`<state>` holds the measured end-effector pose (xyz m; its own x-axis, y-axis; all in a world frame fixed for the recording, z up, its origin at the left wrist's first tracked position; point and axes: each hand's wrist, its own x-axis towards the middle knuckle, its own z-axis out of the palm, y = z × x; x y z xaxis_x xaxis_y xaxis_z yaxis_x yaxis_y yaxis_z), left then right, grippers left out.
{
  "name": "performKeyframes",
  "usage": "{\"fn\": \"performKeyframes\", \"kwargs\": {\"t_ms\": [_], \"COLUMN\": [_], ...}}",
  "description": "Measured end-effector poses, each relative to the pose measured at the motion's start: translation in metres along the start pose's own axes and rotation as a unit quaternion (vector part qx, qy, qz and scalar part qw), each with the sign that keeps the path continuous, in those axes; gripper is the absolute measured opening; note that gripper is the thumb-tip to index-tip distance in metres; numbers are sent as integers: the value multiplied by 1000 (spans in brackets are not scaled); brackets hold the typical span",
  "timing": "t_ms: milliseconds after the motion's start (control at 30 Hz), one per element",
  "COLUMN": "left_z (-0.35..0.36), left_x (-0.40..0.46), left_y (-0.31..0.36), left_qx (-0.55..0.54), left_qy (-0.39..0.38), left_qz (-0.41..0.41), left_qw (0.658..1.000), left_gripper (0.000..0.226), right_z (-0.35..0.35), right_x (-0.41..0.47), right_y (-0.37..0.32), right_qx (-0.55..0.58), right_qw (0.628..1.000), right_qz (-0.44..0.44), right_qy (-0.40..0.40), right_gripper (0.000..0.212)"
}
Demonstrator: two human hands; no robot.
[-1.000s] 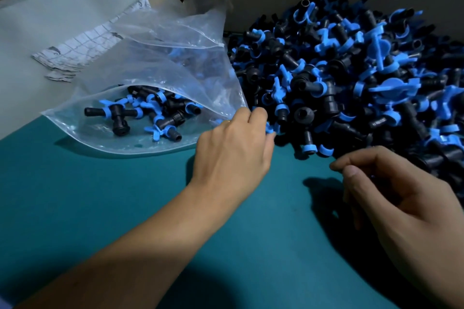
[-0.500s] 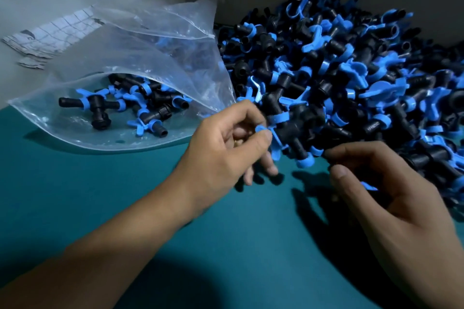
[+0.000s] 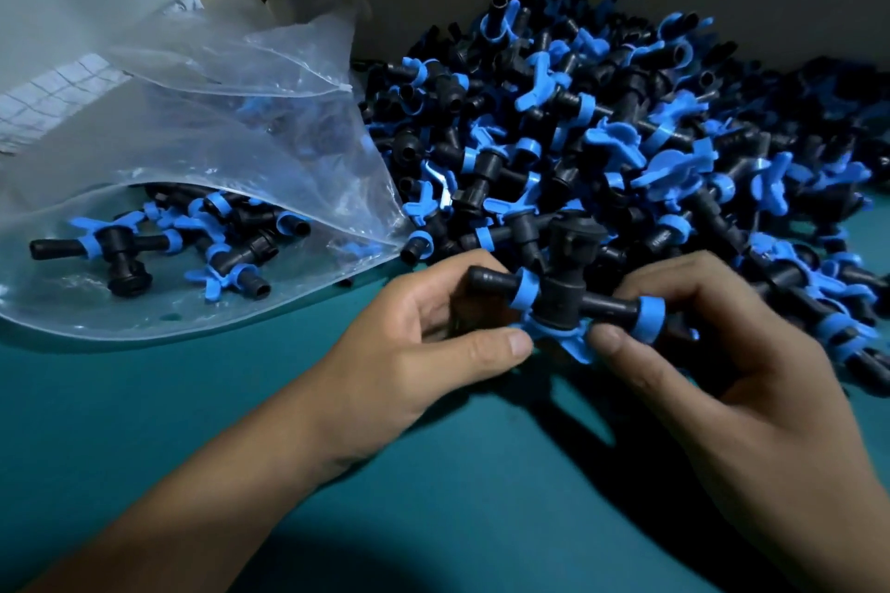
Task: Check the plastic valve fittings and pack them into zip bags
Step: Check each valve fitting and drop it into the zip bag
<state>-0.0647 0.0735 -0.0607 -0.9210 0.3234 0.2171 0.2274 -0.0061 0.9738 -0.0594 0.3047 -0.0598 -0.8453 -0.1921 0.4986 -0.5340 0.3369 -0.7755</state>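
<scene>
Zip bag (image 3: 159,169) lies open at my left, a few fittings inside. My left hand (image 3: 424,352) and right hand (image 3: 713,352) both pinch one valve fitting (image 3: 558,299) before the pile (image 3: 626,149); a loose pinch could drop it back among the unchecked ones.

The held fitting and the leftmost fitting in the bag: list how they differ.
The held fitting is gripped above the table by left hand and right hand; the bagged fitting lies loose inside the zip bag, seen through clear plastic. Both are black with blue parts.
</scene>
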Motion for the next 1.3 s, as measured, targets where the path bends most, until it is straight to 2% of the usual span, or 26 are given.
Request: {"fn": "performKeyframes", "kwargs": {"t_ms": [100, 167, 300, 467, 700, 767, 867, 933, 1033, 1133, 1233, 1300], "left_z": [-1, 0, 2, 2, -3, -2, -2, -2, -1, -2, -2, 0], "left_x": [0, -1, -2, 1, 3, 3, 3, 3, 3, 0, -6, -8], "left_y": [0, -1, -2, -3, -3, -2, -1, 0, 0, 1, 2, 0], "left_qx": [-6, 5, -11, 37, 41, 102, 252, 286, 296, 262, 218, 234], "left_qy": [0, -22, -17, 25, 73, 80, 86, 92, 93, 84, 27, -25], "left_qz": [0, 7, 3, 37, 39, 66, 149, 169, 168, 147, 72, 56], "left_qw": [1000, 1000, 1000, 998, 996, 989, 952, 939, 936, 950, 973, 970], "left_gripper": [14, 12, 36, 17, 17, 22, 38, 41, 40, 26, 20, 21], "right_z": [0, 0, 0, 1, 2, 2, 0, -1, -3, -3, -1, 0], "right_x": [-3, -5, -5, -3, -1, 0, 0, 0, -1, -3, -3, -3], "right_y": [-3, -3, -3, -5, -1, 0, 1, 3, 4, 4, 4, 3], "right_qx": [75, 79, 97, 135, 151, 130, 69, 53, 63, 98, 102, 83], "right_qw": [997, 996, 994, 989, 984, 988, 996, 998, 996, 991, 991, 993], "right_qz": [23, 28, 38, 66, 96, 80, 53, 40, 60, 89, 91, 88], "right_qy": [-27, -33, -29, -8, -6, -12, -13, -2, -1, -9, -15, -13], "right_gripper": [32, 35, 31, 21, 18, 19, 19, 18, 23, 30, 42, 47]}}
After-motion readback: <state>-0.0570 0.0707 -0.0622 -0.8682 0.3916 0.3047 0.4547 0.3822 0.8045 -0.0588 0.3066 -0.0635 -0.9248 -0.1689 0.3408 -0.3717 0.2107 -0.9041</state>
